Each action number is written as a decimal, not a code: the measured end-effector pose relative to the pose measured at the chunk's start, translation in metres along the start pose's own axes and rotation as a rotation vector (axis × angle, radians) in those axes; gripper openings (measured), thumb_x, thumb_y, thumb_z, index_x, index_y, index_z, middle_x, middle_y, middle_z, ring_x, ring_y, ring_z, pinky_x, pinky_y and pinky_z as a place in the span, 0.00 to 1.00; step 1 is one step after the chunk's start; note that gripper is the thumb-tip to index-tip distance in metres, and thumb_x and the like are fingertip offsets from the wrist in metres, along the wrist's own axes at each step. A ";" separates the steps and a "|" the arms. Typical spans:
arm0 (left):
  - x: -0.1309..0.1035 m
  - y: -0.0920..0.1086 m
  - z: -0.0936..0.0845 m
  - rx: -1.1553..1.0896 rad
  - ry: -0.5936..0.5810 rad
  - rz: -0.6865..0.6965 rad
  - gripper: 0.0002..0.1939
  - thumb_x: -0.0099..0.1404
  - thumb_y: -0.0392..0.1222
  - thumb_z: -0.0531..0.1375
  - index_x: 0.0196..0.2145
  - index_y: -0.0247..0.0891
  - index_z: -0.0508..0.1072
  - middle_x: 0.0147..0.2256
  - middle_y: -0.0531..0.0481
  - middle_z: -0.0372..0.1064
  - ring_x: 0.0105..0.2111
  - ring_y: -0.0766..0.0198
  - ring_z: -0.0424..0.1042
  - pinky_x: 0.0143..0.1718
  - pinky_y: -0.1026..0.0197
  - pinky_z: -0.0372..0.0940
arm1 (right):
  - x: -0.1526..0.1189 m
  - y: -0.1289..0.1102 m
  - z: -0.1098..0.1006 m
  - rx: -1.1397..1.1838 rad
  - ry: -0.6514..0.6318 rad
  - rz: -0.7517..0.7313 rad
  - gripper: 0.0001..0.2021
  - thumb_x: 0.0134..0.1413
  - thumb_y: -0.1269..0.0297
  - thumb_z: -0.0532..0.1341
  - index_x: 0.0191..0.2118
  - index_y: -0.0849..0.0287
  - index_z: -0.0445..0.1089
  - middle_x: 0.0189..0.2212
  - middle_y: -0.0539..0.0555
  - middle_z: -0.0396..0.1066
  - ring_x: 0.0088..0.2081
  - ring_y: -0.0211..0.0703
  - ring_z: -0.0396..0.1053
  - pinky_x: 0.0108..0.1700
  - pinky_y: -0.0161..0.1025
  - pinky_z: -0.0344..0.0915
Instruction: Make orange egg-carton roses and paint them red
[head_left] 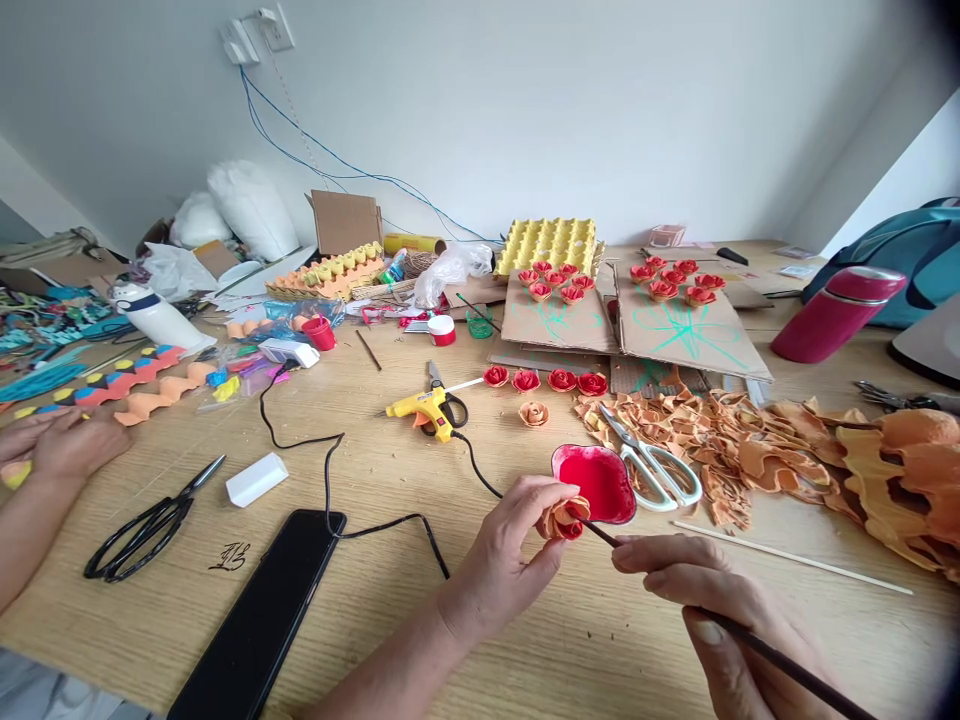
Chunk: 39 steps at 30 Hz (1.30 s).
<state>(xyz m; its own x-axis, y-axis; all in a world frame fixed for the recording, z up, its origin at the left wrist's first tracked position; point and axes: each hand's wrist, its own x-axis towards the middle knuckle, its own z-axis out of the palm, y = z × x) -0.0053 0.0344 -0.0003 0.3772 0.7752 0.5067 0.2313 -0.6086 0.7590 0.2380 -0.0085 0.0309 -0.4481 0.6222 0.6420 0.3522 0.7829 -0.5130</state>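
Between the thumb and fingers of my left hand (517,545) is an orange egg-carton rose (559,518), partly coloured red inside. My right hand (731,600) grips a dark-handled paintbrush (757,645), its tip against the rose's petals. Just behind the rose lies a shallow dish of red paint (604,485). An unpainted orange rose (534,414) rests farther back, near a row of several red roses (562,380). White-handled scissors (656,470) lie right of the dish, beside orange carton scraps (697,440).
A yellow glue gun (427,408) lies mid-table with its black cord trailing. Cardboard sheets (675,325) carry more red roses. Nearer are a phone (259,610), black scissors (154,525) and a thin wooden stick (795,558). Another person's hands (75,445) are at the left edge.
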 end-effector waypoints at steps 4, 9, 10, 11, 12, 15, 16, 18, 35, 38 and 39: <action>0.001 -0.002 0.000 -0.019 0.034 -0.043 0.27 0.68 0.24 0.62 0.61 0.45 0.70 0.54 0.45 0.73 0.53 0.58 0.75 0.53 0.58 0.72 | -0.003 0.003 -0.001 -0.019 0.003 -0.016 0.11 0.76 0.65 0.53 0.56 0.56 0.69 0.49 0.61 0.81 0.50 0.46 0.83 0.49 0.36 0.80; 0.001 -0.002 0.001 -0.054 0.044 -0.096 0.25 0.68 0.25 0.61 0.60 0.44 0.71 0.53 0.44 0.73 0.51 0.59 0.75 0.50 0.59 0.73 | -0.006 0.002 -0.004 -0.025 0.029 -0.019 0.11 0.76 0.65 0.53 0.56 0.55 0.70 0.49 0.61 0.81 0.51 0.48 0.83 0.50 0.38 0.80; 0.001 -0.002 0.001 -0.058 0.045 -0.104 0.25 0.68 0.25 0.61 0.60 0.44 0.72 0.53 0.44 0.73 0.51 0.59 0.75 0.50 0.59 0.73 | -0.006 0.001 -0.005 -0.021 0.037 -0.014 0.11 0.76 0.65 0.54 0.56 0.55 0.70 0.49 0.61 0.82 0.51 0.48 0.83 0.49 0.39 0.80; 0.001 -0.001 0.001 -0.062 0.044 -0.109 0.25 0.68 0.25 0.61 0.59 0.44 0.72 0.53 0.44 0.73 0.51 0.59 0.75 0.50 0.60 0.73 | -0.006 0.000 -0.005 -0.013 0.041 -0.008 0.11 0.76 0.65 0.54 0.56 0.54 0.70 0.49 0.61 0.82 0.50 0.49 0.83 0.48 0.40 0.81; 0.000 -0.001 0.001 -0.068 0.042 -0.113 0.26 0.68 0.25 0.61 0.59 0.44 0.72 0.53 0.44 0.73 0.51 0.59 0.75 0.50 0.60 0.73 | -0.005 -0.001 -0.004 -0.002 0.039 -0.002 0.11 0.75 0.65 0.54 0.56 0.54 0.70 0.49 0.61 0.82 0.50 0.50 0.84 0.48 0.40 0.81; 0.000 -0.001 0.001 -0.106 0.045 -0.139 0.26 0.67 0.25 0.61 0.59 0.43 0.72 0.53 0.44 0.73 0.52 0.58 0.75 0.50 0.60 0.73 | -0.005 -0.001 -0.002 0.006 0.019 0.009 0.11 0.74 0.66 0.57 0.56 0.54 0.70 0.49 0.62 0.82 0.50 0.51 0.84 0.47 0.39 0.82; 0.000 -0.001 0.001 -0.125 0.051 -0.150 0.26 0.67 0.26 0.61 0.59 0.43 0.72 0.53 0.44 0.73 0.52 0.58 0.75 0.50 0.60 0.73 | -0.005 -0.001 -0.001 0.000 0.013 0.008 0.11 0.73 0.66 0.57 0.56 0.54 0.70 0.50 0.62 0.82 0.50 0.50 0.84 0.48 0.39 0.82; 0.000 -0.001 0.002 -0.164 0.062 -0.170 0.25 0.67 0.27 0.61 0.60 0.43 0.72 0.54 0.44 0.72 0.53 0.58 0.75 0.50 0.60 0.74 | -0.006 0.002 0.000 -0.018 0.007 0.007 0.11 0.73 0.66 0.57 0.56 0.54 0.70 0.50 0.61 0.82 0.51 0.49 0.83 0.49 0.38 0.81; 0.001 -0.001 0.002 -0.215 0.087 -0.206 0.23 0.68 0.29 0.61 0.58 0.43 0.72 0.54 0.44 0.73 0.53 0.58 0.75 0.52 0.59 0.74 | -0.005 0.003 -0.002 -0.021 0.026 -0.001 0.11 0.73 0.66 0.56 0.55 0.54 0.70 0.49 0.61 0.82 0.49 0.50 0.84 0.46 0.40 0.82; 0.000 -0.001 0.002 -0.237 0.097 -0.228 0.22 0.68 0.30 0.62 0.58 0.42 0.72 0.53 0.43 0.73 0.52 0.58 0.76 0.52 0.59 0.75 | -0.002 0.004 -0.002 -0.009 0.059 -0.008 0.11 0.74 0.68 0.54 0.55 0.54 0.70 0.47 0.61 0.82 0.48 0.49 0.84 0.46 0.40 0.81; 0.000 -0.001 0.002 -0.242 0.099 -0.234 0.22 0.68 0.31 0.62 0.58 0.41 0.72 0.53 0.43 0.73 0.52 0.58 0.76 0.52 0.59 0.75 | 0.000 0.004 -0.001 -0.007 0.080 -0.002 0.12 0.74 0.69 0.53 0.55 0.54 0.70 0.46 0.60 0.82 0.48 0.48 0.83 0.46 0.40 0.81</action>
<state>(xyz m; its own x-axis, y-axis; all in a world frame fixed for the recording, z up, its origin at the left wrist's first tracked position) -0.0040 0.0351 -0.0016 0.2473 0.9090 0.3355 0.0772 -0.3636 0.9283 0.2402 -0.0051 0.0289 -0.3815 0.6189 0.6866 0.3570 0.7838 -0.5082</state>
